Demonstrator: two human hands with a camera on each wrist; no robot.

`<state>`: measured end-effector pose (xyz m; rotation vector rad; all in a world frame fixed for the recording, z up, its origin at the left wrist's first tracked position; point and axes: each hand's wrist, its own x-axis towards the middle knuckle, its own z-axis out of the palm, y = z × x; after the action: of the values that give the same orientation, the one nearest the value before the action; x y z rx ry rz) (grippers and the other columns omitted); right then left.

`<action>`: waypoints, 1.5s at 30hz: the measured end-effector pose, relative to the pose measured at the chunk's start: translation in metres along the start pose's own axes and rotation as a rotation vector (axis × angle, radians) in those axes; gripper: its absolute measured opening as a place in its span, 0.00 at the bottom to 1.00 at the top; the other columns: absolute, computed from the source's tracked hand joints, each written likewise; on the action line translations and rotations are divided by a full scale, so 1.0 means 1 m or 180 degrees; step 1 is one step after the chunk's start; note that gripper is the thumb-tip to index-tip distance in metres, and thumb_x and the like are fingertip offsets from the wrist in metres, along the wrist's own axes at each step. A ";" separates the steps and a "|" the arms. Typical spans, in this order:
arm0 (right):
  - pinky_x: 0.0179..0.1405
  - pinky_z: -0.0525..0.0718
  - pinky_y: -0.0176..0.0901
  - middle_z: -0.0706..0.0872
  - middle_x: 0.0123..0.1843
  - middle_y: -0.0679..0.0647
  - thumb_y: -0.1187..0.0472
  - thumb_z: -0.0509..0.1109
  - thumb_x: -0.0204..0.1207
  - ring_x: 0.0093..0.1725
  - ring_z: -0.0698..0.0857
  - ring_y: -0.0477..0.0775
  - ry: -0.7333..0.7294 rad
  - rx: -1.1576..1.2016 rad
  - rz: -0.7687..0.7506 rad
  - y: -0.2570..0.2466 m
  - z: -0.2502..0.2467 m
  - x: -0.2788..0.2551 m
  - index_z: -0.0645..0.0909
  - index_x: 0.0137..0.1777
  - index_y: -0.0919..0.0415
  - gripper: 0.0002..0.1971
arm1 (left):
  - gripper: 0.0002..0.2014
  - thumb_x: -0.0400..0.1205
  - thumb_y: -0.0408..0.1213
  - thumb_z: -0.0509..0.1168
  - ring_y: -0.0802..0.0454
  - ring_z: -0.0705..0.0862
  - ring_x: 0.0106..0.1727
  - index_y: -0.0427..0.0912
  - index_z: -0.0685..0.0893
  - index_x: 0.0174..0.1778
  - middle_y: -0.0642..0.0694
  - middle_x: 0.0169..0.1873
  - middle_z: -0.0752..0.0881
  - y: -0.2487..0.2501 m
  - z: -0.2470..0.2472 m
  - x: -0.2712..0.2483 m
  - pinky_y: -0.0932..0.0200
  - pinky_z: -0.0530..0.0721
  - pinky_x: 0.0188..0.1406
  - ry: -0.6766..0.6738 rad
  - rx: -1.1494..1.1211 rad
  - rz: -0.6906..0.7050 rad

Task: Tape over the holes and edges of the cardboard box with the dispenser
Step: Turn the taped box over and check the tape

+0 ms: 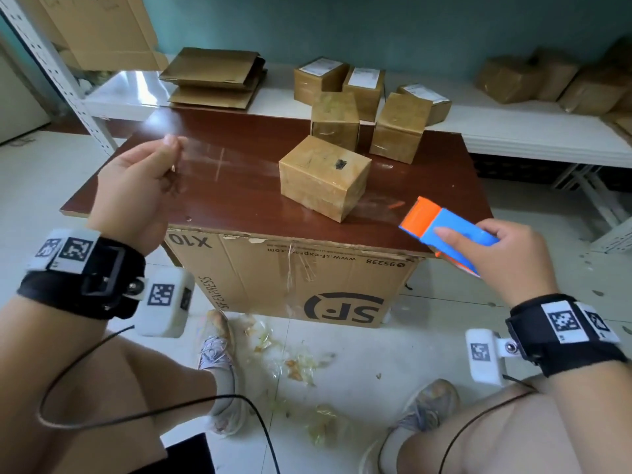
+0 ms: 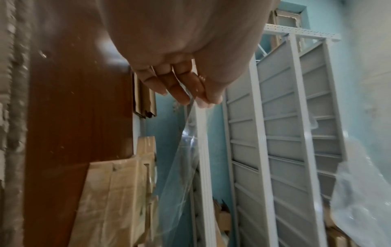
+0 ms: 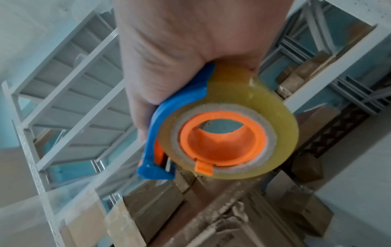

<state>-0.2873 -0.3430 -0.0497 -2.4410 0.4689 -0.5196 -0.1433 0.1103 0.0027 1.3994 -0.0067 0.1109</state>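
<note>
Head view: left hand (image 1: 136, 186) pinches tape (image 1: 222, 164); right hand (image 1: 496, 254) grips dispenser (image 1: 441, 227).

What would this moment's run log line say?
left hand pinches clear tape strip | right hand grips blue-orange plastic dispenser | brown cardboard box hole uncovered

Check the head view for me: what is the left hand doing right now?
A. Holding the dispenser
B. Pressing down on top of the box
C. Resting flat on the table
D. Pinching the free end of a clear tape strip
D: the left hand pinches the end of a clear tape strip raised above the table, away from the cardboard box, while the right hand grips the dispenser.
</note>
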 end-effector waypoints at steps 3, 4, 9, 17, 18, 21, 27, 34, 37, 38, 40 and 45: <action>0.30 0.73 0.50 0.78 0.28 0.60 0.29 0.79 0.73 0.31 0.76 0.65 0.0187 -0.0161 0.0241 -0.011 0.005 0.012 0.80 0.33 0.64 0.34 | 0.09 0.92 0.41 0.68 0.52 0.88 0.50 0.46 0.91 0.48 0.48 0.45 0.89 0.014 0.022 -0.023 0.57 0.86 0.58 -0.0213 -0.0328 0.0289; 0.31 0.75 0.51 0.79 0.29 0.59 0.28 0.78 0.73 0.32 0.79 0.66 0.0223 -0.0277 0.0278 -0.015 0.009 0.017 0.80 0.34 0.63 0.34 | 0.08 0.92 0.38 0.68 0.51 0.90 0.54 0.44 0.90 0.50 0.47 0.47 0.90 0.018 0.030 -0.031 0.55 0.87 0.64 -0.0253 -0.0477 0.0349; 0.30 0.71 0.50 0.81 0.31 0.58 0.26 0.77 0.72 0.37 0.82 0.71 0.0489 -0.0509 0.0457 -0.026 0.038 0.050 0.79 0.37 0.63 0.35 | 0.05 0.88 0.35 0.73 0.39 0.91 0.60 0.41 0.95 0.51 0.38 0.49 0.94 0.024 0.076 -0.065 0.42 0.87 0.71 -0.0489 -0.0595 0.0830; 0.51 0.74 0.57 0.83 0.40 0.59 0.26 0.75 0.74 0.44 0.83 0.69 0.0122 -0.1163 0.0789 -0.035 0.066 0.079 0.74 0.46 0.58 0.33 | 0.04 0.87 0.33 0.76 0.25 0.86 0.38 0.41 0.97 0.49 0.38 0.37 0.90 0.034 0.101 -0.095 0.23 0.88 0.41 -0.1095 0.0169 0.1838; 0.53 0.73 0.57 0.86 0.44 0.61 0.25 0.75 0.73 0.45 0.83 0.69 0.0083 -0.1241 0.0895 -0.035 0.066 0.083 0.76 0.49 0.59 0.34 | 0.05 0.87 0.32 0.75 0.24 0.87 0.39 0.43 0.96 0.49 0.40 0.38 0.91 0.039 0.096 -0.093 0.20 0.87 0.43 -0.1060 0.0043 0.1928; 0.47 0.74 0.53 0.90 0.54 0.64 0.24 0.77 0.70 0.46 0.82 0.67 -0.0158 -0.1144 0.1141 -0.044 0.063 0.085 0.79 0.57 0.61 0.39 | 0.04 0.87 0.35 0.76 0.25 0.90 0.48 0.46 0.96 0.49 0.33 0.43 0.92 0.043 0.079 -0.077 0.22 0.89 0.54 -0.0929 -0.0321 0.1671; 0.85 0.72 0.63 0.83 0.75 0.54 0.21 0.73 0.70 0.77 0.80 0.55 0.0067 0.0543 0.0092 -0.115 0.065 0.043 0.80 0.78 0.54 0.46 | 0.07 0.85 0.33 0.70 0.45 0.92 0.55 0.33 0.89 0.51 0.39 0.43 0.91 0.030 0.085 -0.058 0.35 0.92 0.61 -0.1291 -0.1117 -0.0154; 0.73 0.84 0.54 0.93 0.66 0.60 0.35 0.87 0.66 0.70 0.90 0.62 -0.2191 0.2769 -0.0233 -0.156 0.050 -0.016 0.87 0.71 0.59 0.39 | 0.09 0.94 0.35 0.62 0.53 0.91 0.51 0.36 0.84 0.52 0.46 0.40 0.88 0.030 0.112 -0.053 0.30 0.89 0.67 -0.1833 -0.1611 -0.0831; 0.54 0.88 0.42 0.94 0.45 0.51 0.53 0.91 0.67 0.47 0.91 0.49 -0.2034 0.2655 -0.0193 -0.149 0.051 -0.018 0.93 0.44 0.48 0.10 | 0.10 0.94 0.38 0.61 0.56 0.91 0.50 0.39 0.85 0.51 0.49 0.39 0.87 0.032 0.112 -0.049 0.33 0.89 0.66 -0.1919 -0.1836 -0.0866; 0.50 0.86 0.41 0.91 0.42 0.51 0.52 0.91 0.67 0.44 0.88 0.48 -0.2036 0.2653 -0.0183 -0.145 0.050 -0.019 0.92 0.40 0.49 0.10 | 0.10 0.93 0.39 0.62 0.56 0.91 0.49 0.40 0.85 0.50 0.49 0.39 0.88 0.034 0.110 -0.047 0.35 0.89 0.66 -0.1952 -0.1942 -0.0883; 0.49 0.83 0.48 0.87 0.41 0.55 0.45 0.89 0.64 0.44 0.84 0.51 -0.1989 0.2602 -0.0167 -0.136 0.047 -0.017 0.89 0.39 0.51 0.14 | 0.11 0.93 0.40 0.62 0.57 0.91 0.48 0.41 0.86 0.49 0.47 0.41 0.90 0.038 0.103 -0.040 0.38 0.90 0.65 -0.2000 -0.2249 -0.0946; 0.46 0.78 0.46 0.83 0.40 0.58 0.36 0.93 0.54 0.42 0.78 0.56 -0.1992 0.2612 -0.0184 -0.109 0.037 -0.014 0.84 0.40 0.55 0.29 | 0.12 0.90 0.43 0.65 0.57 0.92 0.49 0.42 0.90 0.47 0.49 0.41 0.90 0.044 0.078 -0.025 0.41 0.91 0.65 -0.1890 -0.2712 -0.0929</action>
<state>-0.2599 -0.2361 -0.0141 -1.6825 -0.0844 0.0618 -0.1672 0.0387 0.0573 0.5283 -0.3076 -0.5043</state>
